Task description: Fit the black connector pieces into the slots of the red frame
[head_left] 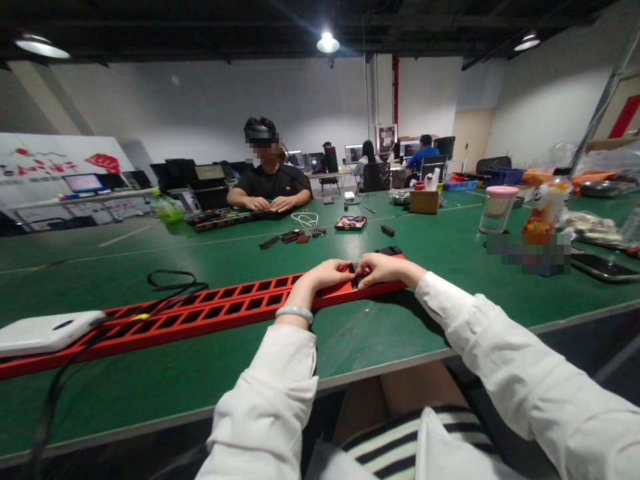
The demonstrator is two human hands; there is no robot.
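Left hand point(331, 272) and right hand point(383, 268) are gathered at a dark part point(355, 283), grip unclear. The red tray point(225, 323) could be jolted by a snagged cable point(47, 401).

ceiling lamps point(328, 43) lit, centre one flaring | roof point(210, 35) dark | soft shadows on table point(450, 243) | edges stretched | patches pixelated

White sleeves point(265, 407), pale round bangle point(295, 313)

i'd call this a workshop sharing a room with an office: a long green surface point(480, 287) strewn with small loose parts point(303, 235), monitors point(354, 154) lit behind, lamps point(328, 43) under a dark ceiling point(250, 30).
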